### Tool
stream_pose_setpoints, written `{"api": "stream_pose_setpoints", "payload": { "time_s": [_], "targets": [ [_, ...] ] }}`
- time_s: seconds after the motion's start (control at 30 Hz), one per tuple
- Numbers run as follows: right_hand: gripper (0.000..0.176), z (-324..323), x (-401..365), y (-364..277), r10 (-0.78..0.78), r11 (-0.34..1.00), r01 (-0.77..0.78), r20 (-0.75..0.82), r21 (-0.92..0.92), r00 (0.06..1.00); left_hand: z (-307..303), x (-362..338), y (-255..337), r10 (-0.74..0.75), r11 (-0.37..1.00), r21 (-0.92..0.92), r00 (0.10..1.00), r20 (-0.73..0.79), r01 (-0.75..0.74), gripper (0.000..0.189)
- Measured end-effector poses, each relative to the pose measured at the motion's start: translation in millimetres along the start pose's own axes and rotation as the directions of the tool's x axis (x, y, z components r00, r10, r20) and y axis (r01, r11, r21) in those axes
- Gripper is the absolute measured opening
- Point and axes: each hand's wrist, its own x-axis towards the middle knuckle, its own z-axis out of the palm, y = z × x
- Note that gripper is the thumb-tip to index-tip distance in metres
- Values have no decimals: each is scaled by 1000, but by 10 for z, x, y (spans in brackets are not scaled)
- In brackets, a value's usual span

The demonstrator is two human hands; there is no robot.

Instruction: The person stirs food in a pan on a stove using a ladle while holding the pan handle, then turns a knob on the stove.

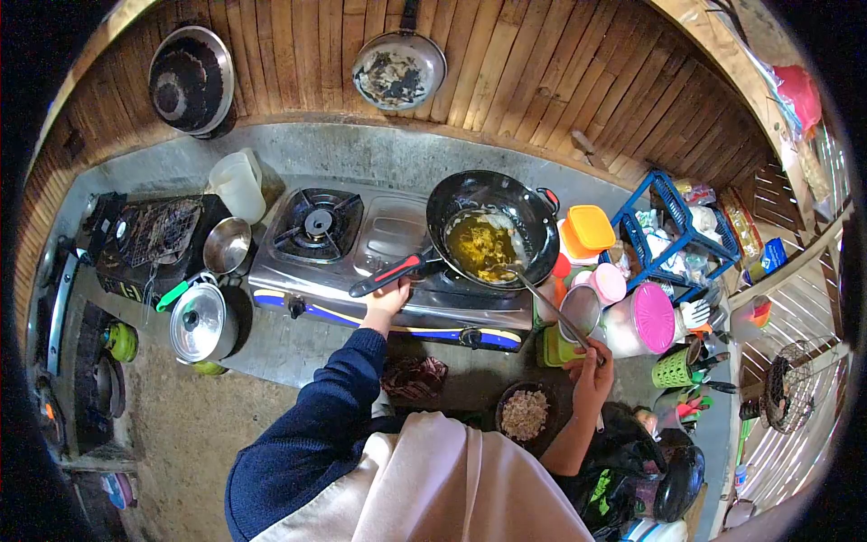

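A black wok sits on the right burner of a two-burner gas stove. Yellowish pieces of food lie in oil at its bottom. My left hand is closed at the wok's red and black handle, with some fingers hidden beneath it. In my right hand is the long shaft of a metal cooking spatula, whose far end dips into the food. Below the stove front, near my right forearm, stands a dark bowl of crumbly pale-brown food.
Left of the stove are a lidded pot, a small saucepan and a white pitcher. Tubs, one with a pink lid, and a blue rack crowd the right side. Pans hang on the wooden wall.
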Motion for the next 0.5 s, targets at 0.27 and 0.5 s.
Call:
{"api": "stream_pose_setpoints", "payload": {
  "time_s": [0.27, 0.5],
  "targets": [
    [23, -62, -30, -285, -82, 995, 81, -11, -66, 997, -67, 21, 25, -8, 999, -32, 999, 43, 9, 29],
    [21, -55, -2, -316, -82, 996, 81, -56, -30, 995, -15, 7, 2, 26, 999, -37, 998, -53, -28, 24]
  ]
}}
